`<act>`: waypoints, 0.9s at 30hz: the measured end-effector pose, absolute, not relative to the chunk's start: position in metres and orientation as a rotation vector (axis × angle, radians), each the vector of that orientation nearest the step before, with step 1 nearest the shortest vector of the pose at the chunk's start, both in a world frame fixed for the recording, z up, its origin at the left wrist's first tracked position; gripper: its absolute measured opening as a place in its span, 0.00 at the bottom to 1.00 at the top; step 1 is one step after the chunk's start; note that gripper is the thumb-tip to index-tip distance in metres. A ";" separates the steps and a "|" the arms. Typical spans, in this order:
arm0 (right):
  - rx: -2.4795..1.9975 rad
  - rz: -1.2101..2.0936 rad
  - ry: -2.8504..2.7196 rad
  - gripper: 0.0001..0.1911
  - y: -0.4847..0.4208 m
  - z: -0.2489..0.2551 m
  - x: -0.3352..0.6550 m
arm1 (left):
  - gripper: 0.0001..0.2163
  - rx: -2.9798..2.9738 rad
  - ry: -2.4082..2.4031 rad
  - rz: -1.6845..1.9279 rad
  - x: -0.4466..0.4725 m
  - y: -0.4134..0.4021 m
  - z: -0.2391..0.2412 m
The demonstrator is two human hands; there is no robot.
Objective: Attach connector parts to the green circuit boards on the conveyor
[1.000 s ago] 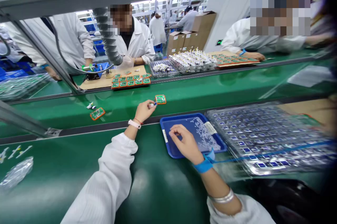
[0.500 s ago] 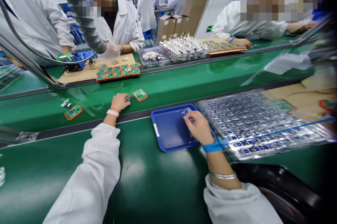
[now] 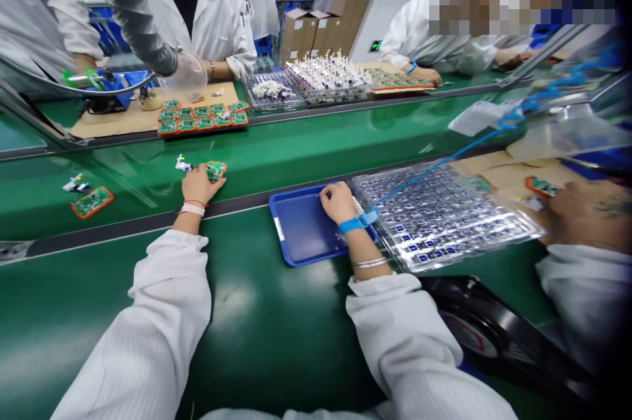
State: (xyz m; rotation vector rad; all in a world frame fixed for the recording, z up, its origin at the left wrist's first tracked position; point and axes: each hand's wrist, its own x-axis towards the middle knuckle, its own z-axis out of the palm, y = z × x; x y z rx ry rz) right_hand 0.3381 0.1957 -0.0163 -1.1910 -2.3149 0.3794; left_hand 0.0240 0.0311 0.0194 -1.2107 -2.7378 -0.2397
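Note:
My left hand [image 3: 201, 185] rests on the green belt, its fingertips at a green circuit board in an orange frame [image 3: 216, 170]. A small white and blue part [image 3: 184, 165] lies just beyond those fingers, and I cannot tell whether they grip it. My right hand [image 3: 338, 203] sits curled at the far right corner of a blue plastic tray [image 3: 296, 230], beside a clear blister tray of small blue and silver parts [image 3: 439, 216]. Its fingers hide whatever they may hold. A blue anti-static strap [image 3: 356, 222] circles my right wrist.
Another orange-framed board [image 3: 92, 201] and a white part [image 3: 76, 183] lie on the belt to the left. A co-worker's hand [image 3: 582, 216] is at the right, near a green board [image 3: 541, 186]. A black round object [image 3: 474, 334] sits at lower right. Across the bench, a gloved co-worker works beside several boards.
The whole view has shifted left and upward. My right hand has moved from the middle of the tray to its far corner. My left hand has moved to just below the board.

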 end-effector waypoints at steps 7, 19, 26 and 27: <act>-1.102 0.341 -2.332 0.10 0.202 -0.030 0.338 | 0.26 -1.081 -2.813 -0.594 0.013 0.020 0.017; -1.317 0.489 -2.481 0.14 0.190 -0.011 0.332 | 0.25 -1.707 -2.469 -1.349 0.087 -0.077 0.007; -1.273 0.534 -2.434 0.15 0.171 0.007 0.328 | 0.28 -2.010 -2.498 -1.285 0.128 -0.131 0.010; -1.255 0.524 -2.440 0.15 0.169 0.008 0.328 | 0.28 -2.028 -2.493 -1.248 0.131 -0.137 0.010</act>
